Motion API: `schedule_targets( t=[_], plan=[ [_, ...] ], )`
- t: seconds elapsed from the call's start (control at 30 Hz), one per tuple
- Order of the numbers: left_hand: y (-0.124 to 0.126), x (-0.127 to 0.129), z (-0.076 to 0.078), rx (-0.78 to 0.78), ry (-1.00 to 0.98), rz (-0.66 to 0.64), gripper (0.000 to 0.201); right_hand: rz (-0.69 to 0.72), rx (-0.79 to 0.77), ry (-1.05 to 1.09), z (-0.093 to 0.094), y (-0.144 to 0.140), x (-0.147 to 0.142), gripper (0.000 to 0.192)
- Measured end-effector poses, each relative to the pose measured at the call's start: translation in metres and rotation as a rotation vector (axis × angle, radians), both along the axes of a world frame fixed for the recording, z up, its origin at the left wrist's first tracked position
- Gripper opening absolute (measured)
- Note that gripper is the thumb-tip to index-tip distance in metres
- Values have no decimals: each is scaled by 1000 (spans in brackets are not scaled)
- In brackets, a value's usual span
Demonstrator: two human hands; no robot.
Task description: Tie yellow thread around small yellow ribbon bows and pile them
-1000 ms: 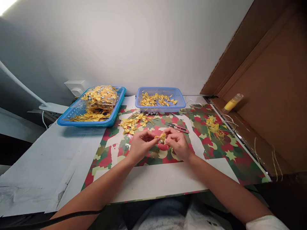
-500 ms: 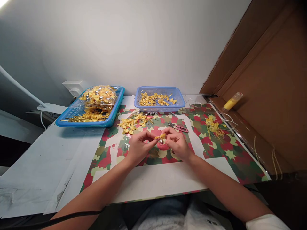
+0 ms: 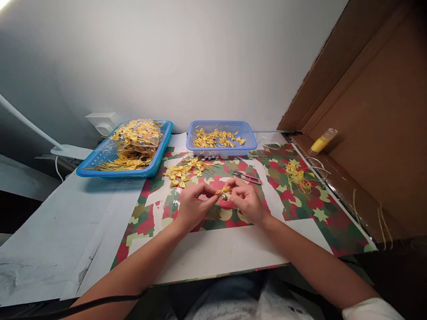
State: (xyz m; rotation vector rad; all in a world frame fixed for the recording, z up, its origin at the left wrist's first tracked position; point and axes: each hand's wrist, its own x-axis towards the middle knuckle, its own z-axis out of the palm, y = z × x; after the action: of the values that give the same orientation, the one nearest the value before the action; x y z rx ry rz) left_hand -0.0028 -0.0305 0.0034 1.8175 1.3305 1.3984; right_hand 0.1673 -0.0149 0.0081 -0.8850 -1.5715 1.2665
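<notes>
Two trays (image 3: 160,151) (image 3: 250,140) sit behind the hands (image 3: 220,202), seemingly scissors (image 3: 248,178) between.

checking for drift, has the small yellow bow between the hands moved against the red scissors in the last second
No. The yellow bow stays just below-left of the red scissors, pinched by left hand and right hand.

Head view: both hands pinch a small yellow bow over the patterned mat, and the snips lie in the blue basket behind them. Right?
Not quite. The head view shows the snips lying on the patterned mat, in front of the blue basket, not in it. The rest holds: the left hand and right hand both pinch the small yellow bow over the mat.
</notes>
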Motion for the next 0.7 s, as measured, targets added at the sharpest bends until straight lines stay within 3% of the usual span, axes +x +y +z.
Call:
schedule_targets(
  t=[0.4,0.7],
  plan=[
    [-2,2,-1,170,106,37,9,-20,66,-47,-6,-2,-2,30],
    [-3,1,-4,181,116,51,10,-9,83,-83,-7,-4,-4,28]
  ],
)
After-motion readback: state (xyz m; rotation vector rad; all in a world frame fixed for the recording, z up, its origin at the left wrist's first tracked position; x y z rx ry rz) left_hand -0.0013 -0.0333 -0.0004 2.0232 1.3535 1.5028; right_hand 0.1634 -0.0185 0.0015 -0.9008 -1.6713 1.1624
